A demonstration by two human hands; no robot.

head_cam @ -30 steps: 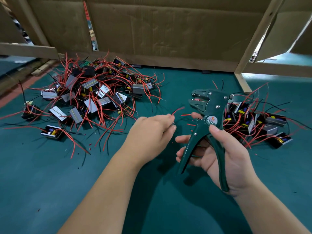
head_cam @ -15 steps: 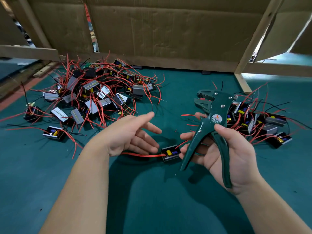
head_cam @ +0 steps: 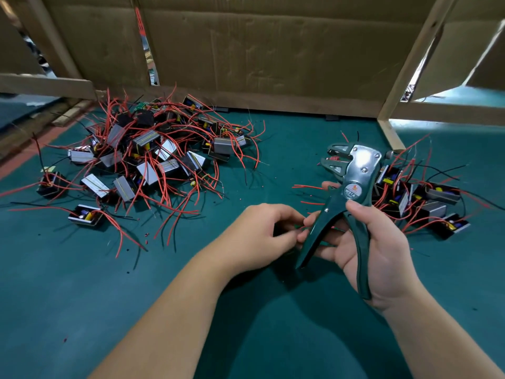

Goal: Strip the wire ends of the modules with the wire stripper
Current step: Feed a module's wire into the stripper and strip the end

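Left hand [head_cam: 262,232] now pinches red wire [head_cam: 301,228]; right hand [head_cam: 382,250] grasps green wire stripper [head_cam: 352,181], handles spread.

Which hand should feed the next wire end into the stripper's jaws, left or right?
Left, I'd say. The left hand appears to pinch a red wire right beside the wire stripper, whereas the right hand grips the stripper's handles, so it is busy holding the tool.
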